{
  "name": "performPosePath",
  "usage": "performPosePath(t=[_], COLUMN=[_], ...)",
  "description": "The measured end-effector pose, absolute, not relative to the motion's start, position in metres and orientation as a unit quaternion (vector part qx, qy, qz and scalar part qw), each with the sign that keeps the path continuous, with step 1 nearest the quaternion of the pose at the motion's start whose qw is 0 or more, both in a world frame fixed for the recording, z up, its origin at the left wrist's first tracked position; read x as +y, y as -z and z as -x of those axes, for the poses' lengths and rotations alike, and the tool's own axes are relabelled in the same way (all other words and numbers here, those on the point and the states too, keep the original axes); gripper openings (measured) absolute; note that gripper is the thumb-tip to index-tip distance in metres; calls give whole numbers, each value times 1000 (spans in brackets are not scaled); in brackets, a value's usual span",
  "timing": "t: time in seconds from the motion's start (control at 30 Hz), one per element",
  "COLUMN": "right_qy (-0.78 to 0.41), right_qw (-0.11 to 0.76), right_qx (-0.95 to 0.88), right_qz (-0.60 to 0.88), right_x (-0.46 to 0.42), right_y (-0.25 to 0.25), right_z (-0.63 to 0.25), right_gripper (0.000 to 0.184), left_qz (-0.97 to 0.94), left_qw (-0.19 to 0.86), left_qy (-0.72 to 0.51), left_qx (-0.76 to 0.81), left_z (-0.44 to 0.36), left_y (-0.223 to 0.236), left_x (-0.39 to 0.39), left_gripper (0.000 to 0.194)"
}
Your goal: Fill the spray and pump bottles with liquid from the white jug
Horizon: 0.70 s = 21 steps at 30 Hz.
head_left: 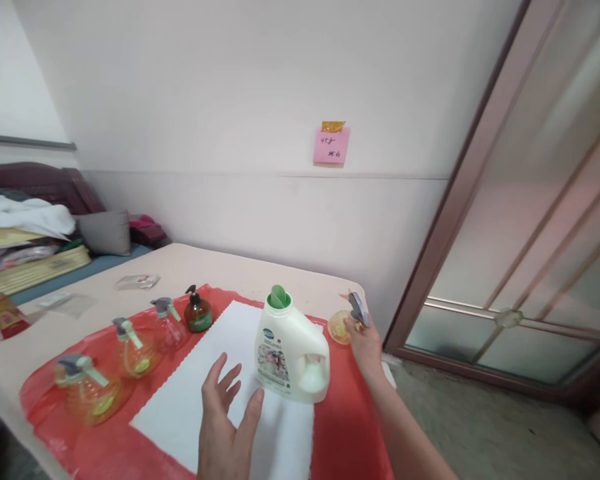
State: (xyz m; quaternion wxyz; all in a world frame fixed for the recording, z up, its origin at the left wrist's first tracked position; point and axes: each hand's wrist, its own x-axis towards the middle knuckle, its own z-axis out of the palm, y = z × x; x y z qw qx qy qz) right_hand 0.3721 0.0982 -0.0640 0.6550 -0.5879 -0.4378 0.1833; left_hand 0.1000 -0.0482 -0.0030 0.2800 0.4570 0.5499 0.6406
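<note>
Left grip (224, 423) open near cream plastic handled jug (270, 340), right grip (368, 345) closed on clear yellow round plastic spray bottle (338, 328) toward pale desk (205, 261)'s right edge, likely light, slick, best neck-held.

The bare left hand (225, 427) has slender fingers (213, 377) and a tapered thumb (253, 408). The bare right hand (366, 343) adjoins a slim right forearm (405, 421), uncovered to the view's edge.

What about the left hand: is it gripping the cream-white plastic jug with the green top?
No, the left hand is open, its fingers and thumb spread, not closed around the jug.
</note>
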Motion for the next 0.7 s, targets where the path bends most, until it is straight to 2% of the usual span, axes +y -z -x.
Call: performPosePath(t=[0.23, 0.37, 0.53, 0.7], right_qy=[-206, -214, -215, -204], right_qw=[559, 520, 486, 495], right_qx=[-476, -468, -426, -420], right_qz=[647, 682, 732, 732], right_x=[113, 119, 100, 56], right_y=[97, 100, 70, 16], right_z=[-369, -377, -381, -358], right_gripper=[34, 36, 41, 69], left_qz=[-465, -492, -488, -500], left_qw=[301, 296, 301, 304], left_qy=[-590, -588, -596, -592], left_qx=[587, 570, 561, 554], left_z=[-98, -99, -91, -73], left_y=[9, 12, 12, 8], left_x=[-44, -41, -40, -34], left_gripper=[65, 63, 60, 58])
